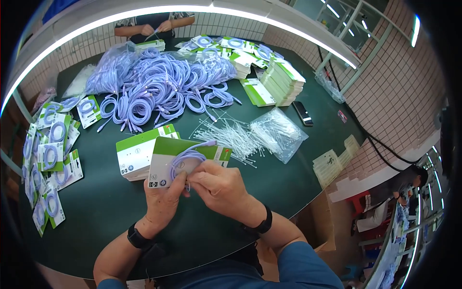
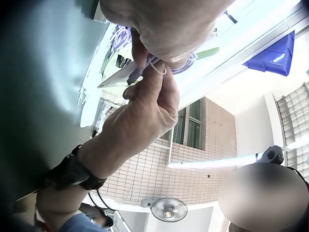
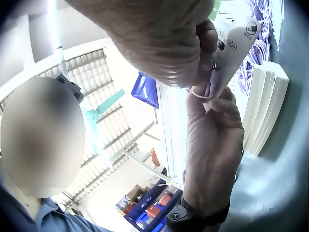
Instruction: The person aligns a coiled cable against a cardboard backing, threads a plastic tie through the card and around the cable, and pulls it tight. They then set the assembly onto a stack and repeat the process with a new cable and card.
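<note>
The left hand (image 1: 162, 204) grips the lower edge of a green and white card (image 1: 161, 164), its thumb over a coiled lilac cable (image 1: 185, 156) lying on the card's face. Beside it the right hand (image 1: 219, 185) pinches a thin white tie at the coil's lower end. In the left wrist view the tie (image 2: 157, 66) forms a small loop between the fingertips of both hands. The right wrist view has the tie (image 3: 200, 95) curving past the left thumb, next to the card (image 3: 234, 48).
A card stack (image 1: 137, 151) lies behind the held card. Beyond are heaped lilac cables (image 1: 154, 82), loose white ties (image 1: 226, 137), a bag of ties (image 1: 279, 132), a taller card stack (image 1: 284, 82) and a phone (image 1: 302, 113). Cards with cables (image 1: 50, 156) lie at left. Another person's hands (image 1: 156, 28) work opposite.
</note>
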The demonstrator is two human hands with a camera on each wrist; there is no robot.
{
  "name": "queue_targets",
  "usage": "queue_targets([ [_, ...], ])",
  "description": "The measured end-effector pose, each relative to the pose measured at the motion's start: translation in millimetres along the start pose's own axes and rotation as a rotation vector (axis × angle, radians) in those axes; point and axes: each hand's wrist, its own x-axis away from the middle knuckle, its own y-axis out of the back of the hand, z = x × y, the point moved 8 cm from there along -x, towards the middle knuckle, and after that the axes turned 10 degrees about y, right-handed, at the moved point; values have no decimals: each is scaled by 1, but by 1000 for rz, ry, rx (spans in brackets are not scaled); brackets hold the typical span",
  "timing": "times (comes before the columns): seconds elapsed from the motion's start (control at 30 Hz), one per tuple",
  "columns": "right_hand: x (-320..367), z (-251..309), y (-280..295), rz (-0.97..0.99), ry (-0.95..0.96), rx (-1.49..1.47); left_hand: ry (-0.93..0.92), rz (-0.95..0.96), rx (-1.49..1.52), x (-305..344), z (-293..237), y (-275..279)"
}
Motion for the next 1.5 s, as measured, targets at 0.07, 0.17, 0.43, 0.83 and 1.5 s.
queue_targets([
  [0.07,3,-7,-5,-4,-55,-62,54,-19,-20,0,6,5],
  [0.17,0,-19,12,-106,-22,-181,50,-31,-53,-6,5,9],
  [0.43,42,-138,41,-465,-687,-751,55,53,-13,-3,-13,0],
  [0.83,97,-91,-68,55,-631,-1682,53,129,-91,14,-18,-15],
  [1.5,71,-113,-71,78,-537,-1413,70,116,-137,11,-12,-10],
])
